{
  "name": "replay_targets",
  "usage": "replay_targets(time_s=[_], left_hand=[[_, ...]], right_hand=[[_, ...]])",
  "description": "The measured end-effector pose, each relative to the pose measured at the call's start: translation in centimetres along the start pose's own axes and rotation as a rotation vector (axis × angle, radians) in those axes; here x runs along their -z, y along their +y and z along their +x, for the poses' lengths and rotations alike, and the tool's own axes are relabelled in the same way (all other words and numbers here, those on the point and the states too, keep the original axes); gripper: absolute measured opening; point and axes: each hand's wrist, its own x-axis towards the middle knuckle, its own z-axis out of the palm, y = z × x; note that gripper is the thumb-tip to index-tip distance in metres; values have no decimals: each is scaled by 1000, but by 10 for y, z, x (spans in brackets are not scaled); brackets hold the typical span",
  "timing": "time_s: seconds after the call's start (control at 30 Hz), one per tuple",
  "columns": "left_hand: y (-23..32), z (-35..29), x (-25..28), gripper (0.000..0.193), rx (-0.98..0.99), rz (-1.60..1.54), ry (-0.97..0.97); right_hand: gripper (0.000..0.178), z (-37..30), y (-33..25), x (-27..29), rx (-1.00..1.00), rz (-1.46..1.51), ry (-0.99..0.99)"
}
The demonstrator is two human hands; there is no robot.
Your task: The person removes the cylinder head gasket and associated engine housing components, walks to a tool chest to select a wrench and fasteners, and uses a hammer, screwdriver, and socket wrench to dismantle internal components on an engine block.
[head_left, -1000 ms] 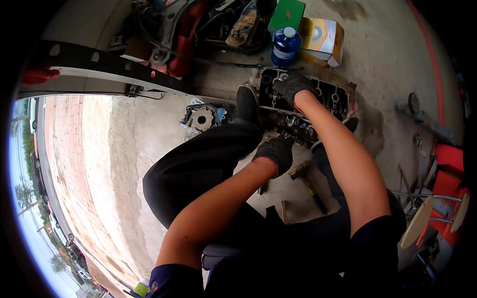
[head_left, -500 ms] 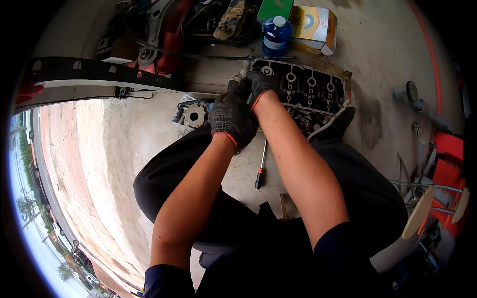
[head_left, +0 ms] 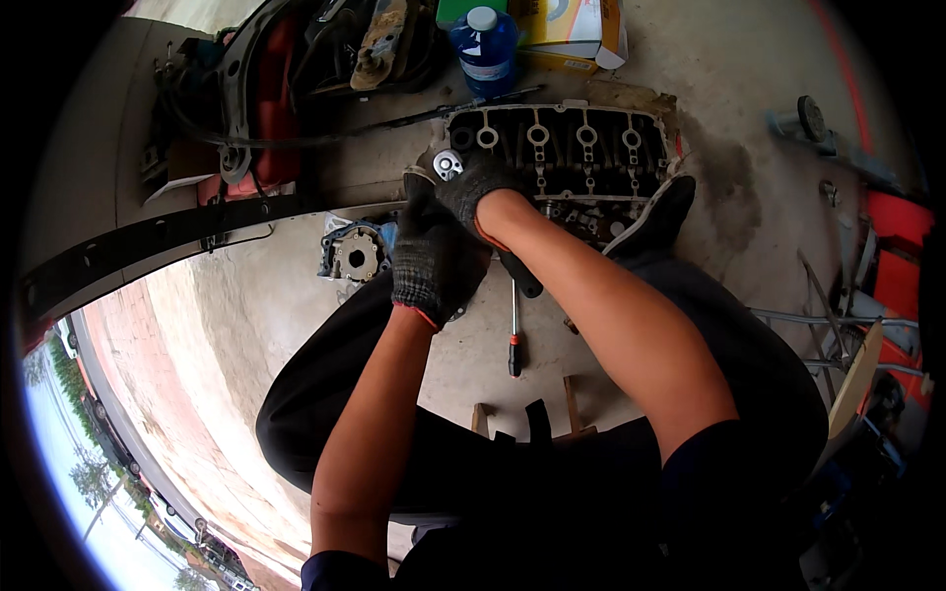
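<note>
A dark metal cylinder head [head_left: 581, 148] lies on the concrete floor in front of me. My right hand [head_left: 478, 185], in a grey knit glove, is closed around a ratchet wrench at the head's left end. The wrench's shiny round head [head_left: 448, 164] shows above the fingers and its black handle end [head_left: 520, 279] sticks out below. My left hand [head_left: 429, 258], also gloved, has its fingers curled and presses against the right hand from the left. What it grips is hidden. A screwdriver [head_left: 513, 333] lies on the floor just below both hands.
A blue bottle [head_left: 485, 44] and a yellow box [head_left: 572, 25] stand behind the cylinder head. A round metal engine part [head_left: 355, 254] lies to the left, my black shoe [head_left: 655, 212] to the right. Red equipment [head_left: 902, 256] and metal rods crowd the right edge. Small wooden blocks [head_left: 576, 399] sit near my legs.
Both hands have come together at the left end of the cylinder head. One second ago the right hand was on top of the head and the left hand lower, near my knee.
</note>
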Motion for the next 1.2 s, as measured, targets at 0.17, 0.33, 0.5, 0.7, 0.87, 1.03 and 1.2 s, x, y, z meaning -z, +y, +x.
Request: replay_targets(time_s=[0.17, 0.33, 0.5, 0.7, 0.87, 1.03, 1.2], left_hand=[[-1, 99, 33, 57, 260, -407, 64], [12, 150, 59, 47, -26, 0, -345], [-17, 173, 67, 53, -164, -60, -337], [-62, 190, -9, 43, -15, -333, -127], [-59, 176, -32, 33, 41, -1230, 145], [-46, 128, -23, 45, 85, -414, 264], [-60, 142, -21, 66, -46, -71, 404]], right_hand=[[33, 22, 12, 82, 407, -658, -7], [36, 49, -5, 88, 465, -1044, -167], [29, 57, -2, 62, -174, 372, -407], [23, 89, -15, 58, 716, -1560, -239], [27, 87, -33, 77, 772, -1469, -202], [24, 81, -38, 83, 890, -1527, -209], [29, 72, -52, 78, 576, -1321, -103]])
